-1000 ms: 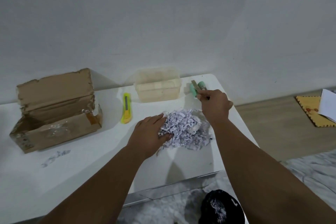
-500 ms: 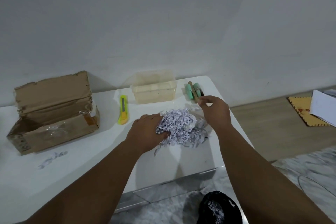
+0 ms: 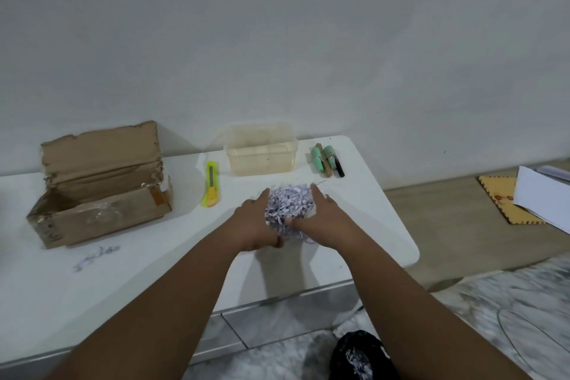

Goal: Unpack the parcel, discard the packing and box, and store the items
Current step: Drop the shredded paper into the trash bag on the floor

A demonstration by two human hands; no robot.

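A heap of shredded white-and-purple paper (image 3: 288, 205) lies in the middle of the white table (image 3: 129, 284). My left hand (image 3: 257, 225) and my right hand (image 3: 320, 219) cup it from both sides, pressed against the shreds. The open brown cardboard box (image 3: 98, 191) stands at the left with its flap up. Small items (image 3: 327, 160), two mint-green ones, a brown stick and a dark one, lie side by side at the back right. A clear plastic tub (image 3: 261, 153) stands beside them against the wall.
A yellow-green utility knife (image 3: 211, 183) lies between box and tub. A few stray shreds (image 3: 95, 256) lie in front of the box. A black bag (image 3: 361, 355) holding shreds sits on the floor below the table edge. Papers and a yellow envelope (image 3: 505, 203) lie on the floor at right.
My right hand set a brown stick down among the small items at the back right, then came back to the shredded paper. Both hands now close around the heap.
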